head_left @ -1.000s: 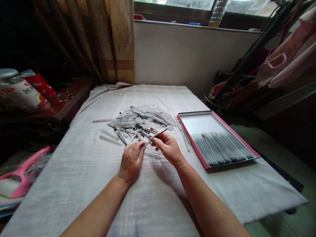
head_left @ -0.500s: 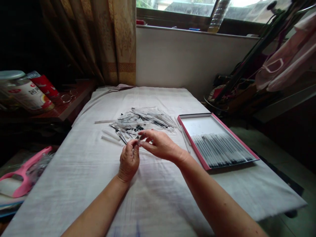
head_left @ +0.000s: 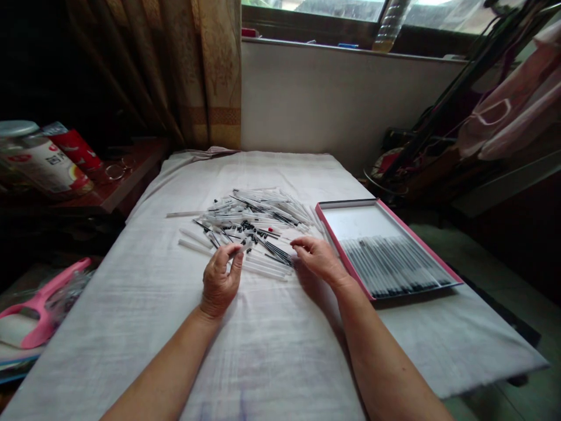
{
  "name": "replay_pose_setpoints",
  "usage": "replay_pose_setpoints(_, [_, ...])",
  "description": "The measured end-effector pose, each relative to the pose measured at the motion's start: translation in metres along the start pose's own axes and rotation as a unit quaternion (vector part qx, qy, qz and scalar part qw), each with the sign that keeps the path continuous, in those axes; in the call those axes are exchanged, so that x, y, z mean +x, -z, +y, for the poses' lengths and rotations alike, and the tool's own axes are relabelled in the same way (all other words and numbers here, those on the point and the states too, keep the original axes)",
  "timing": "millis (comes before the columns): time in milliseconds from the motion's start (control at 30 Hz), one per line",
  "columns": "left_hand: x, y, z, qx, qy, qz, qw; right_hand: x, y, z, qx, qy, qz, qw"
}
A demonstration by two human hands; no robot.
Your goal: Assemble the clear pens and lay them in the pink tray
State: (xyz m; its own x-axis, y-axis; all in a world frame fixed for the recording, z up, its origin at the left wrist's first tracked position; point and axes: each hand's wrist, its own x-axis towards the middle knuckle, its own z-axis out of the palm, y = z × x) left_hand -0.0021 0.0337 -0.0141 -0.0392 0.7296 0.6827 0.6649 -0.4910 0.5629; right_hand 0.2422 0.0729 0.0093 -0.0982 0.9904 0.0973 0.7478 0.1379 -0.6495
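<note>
Left grip [head_left: 219, 279] pinches pen tube [head_left: 243, 248]; right grip [head_left: 321, 261] loose beside tray [head_left: 326, 224] edge.

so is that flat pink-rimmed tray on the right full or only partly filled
Partly filled: clear plastic pens cover the near half of the flat pink-rimmed tray; its far half is bare.

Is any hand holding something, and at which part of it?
The left hand pinches a clear pen tube near one end. The right hand seems empty.

Probably a home room: curtain [head_left: 205, 70], window sill [head_left: 350, 49], cloth-covered table [head_left: 280, 351].
</note>
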Motion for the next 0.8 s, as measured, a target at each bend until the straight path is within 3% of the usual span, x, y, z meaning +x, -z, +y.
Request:
replay_pose_setpoints(167, [0.003, -0.001, 0.002, 0.019, -0.046, -0.034, 0.998, 0.005, -0.010, -0.007, -0.094, 0.029, -0.017, 0.995])
replay_pose_setpoints(533, [0.002, -0.004, 0.000, 0.020, -0.034, -0.067, 0.997, 0.048, -0.030, -0.037, -0.232, 0.101, -0.080, 0.964])
replay_pose_setpoints(800, [0.002, -0.004, 0.004, 0.018, -0.043, -0.068, 0.997, 0.065, -0.030, -0.051, -0.280, 0.110, -0.113, 0.947])
